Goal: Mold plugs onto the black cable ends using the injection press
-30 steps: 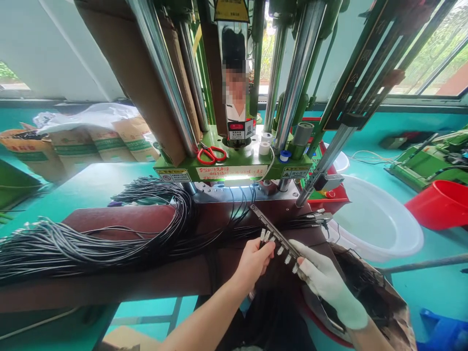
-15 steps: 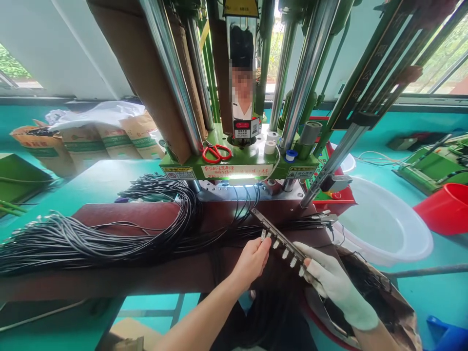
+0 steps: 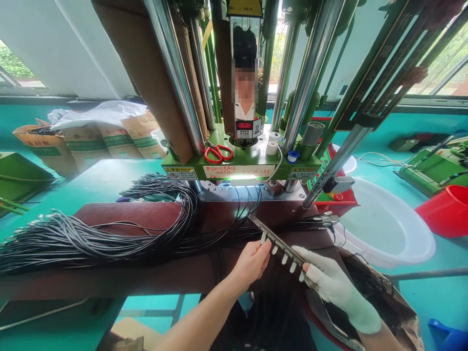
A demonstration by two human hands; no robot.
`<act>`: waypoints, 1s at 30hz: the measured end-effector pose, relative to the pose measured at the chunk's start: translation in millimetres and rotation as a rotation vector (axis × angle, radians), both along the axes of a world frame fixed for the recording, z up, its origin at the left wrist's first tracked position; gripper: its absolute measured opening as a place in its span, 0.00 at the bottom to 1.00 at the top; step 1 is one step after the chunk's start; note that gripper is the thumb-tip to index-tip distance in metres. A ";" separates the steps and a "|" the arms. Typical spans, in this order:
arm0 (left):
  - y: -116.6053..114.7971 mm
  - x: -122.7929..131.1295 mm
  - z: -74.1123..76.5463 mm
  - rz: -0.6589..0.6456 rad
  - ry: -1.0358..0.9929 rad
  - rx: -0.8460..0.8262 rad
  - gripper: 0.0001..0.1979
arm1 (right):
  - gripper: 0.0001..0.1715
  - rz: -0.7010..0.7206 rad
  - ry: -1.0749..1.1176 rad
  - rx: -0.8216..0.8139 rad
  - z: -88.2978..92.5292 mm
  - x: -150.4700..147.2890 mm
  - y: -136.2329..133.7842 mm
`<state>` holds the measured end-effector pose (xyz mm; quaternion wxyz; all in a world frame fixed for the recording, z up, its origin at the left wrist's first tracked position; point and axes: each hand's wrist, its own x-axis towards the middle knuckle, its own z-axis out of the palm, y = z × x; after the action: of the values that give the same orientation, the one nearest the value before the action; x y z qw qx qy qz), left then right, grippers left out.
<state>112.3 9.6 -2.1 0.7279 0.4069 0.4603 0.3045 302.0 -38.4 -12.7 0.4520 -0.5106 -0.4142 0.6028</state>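
Note:
My right hand (image 3: 331, 278), in a white glove with bare fingertips, grips the lower end of a long narrow metal bar (image 3: 276, 240). The bar slants up and left, and several small silvery connectors stick out along its lower edge. Close to its upper end, my bare left hand (image 3: 253, 261) is closed, thumb against fingers, at one small connector (image 3: 263, 237). Its fingertips partly hide what they pinch. Behind the bar, black cables (image 3: 219, 236) run across the brown bench top (image 3: 146, 278).
A green press (image 3: 241, 158) with steel columns stands ahead; red-handled scissors (image 3: 218, 153) lie on its ledge. A large bundle of black cables (image 3: 84, 239) covers the bench's left side. At right are a white tub (image 3: 395, 219) and a red bucket (image 3: 444, 209).
The bar's upper end has dropped slightly and shifted left, closer to my left hand. Both hands keep nearly the same place and grip. The view has shifted a little.

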 end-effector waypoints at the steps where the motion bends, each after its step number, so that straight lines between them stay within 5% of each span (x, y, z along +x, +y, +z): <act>1: 0.1 -1.1 -0.5 -0.010 0.005 0.022 0.24 | 0.27 -0.002 -0.002 0.001 0.8 0.3 -0.2; 6: 4.6 -16.7 -3.2 0.009 0.111 0.238 0.26 | 0.29 0.009 -0.026 -0.097 14.1 2.2 -0.6; 11: 9.7 -26.4 -0.6 -0.059 0.101 0.175 0.26 | 0.26 -0.009 -0.032 -0.103 22.3 1.6 -0.7; 24: 18.9 -30.6 -3.9 -0.239 0.084 0.162 0.25 | 0.23 0.118 -0.078 -0.101 13.2 11.7 3.4; 30: 20.0 -33.1 -5.6 -0.260 0.081 0.215 0.26 | 0.27 0.267 -0.242 0.073 -0.6 17.1 3.7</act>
<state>79.1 29.6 -7.7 0.6944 0.5503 0.3975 0.2386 319.1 -34.7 -13.3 0.3331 -0.5032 -0.5512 0.5762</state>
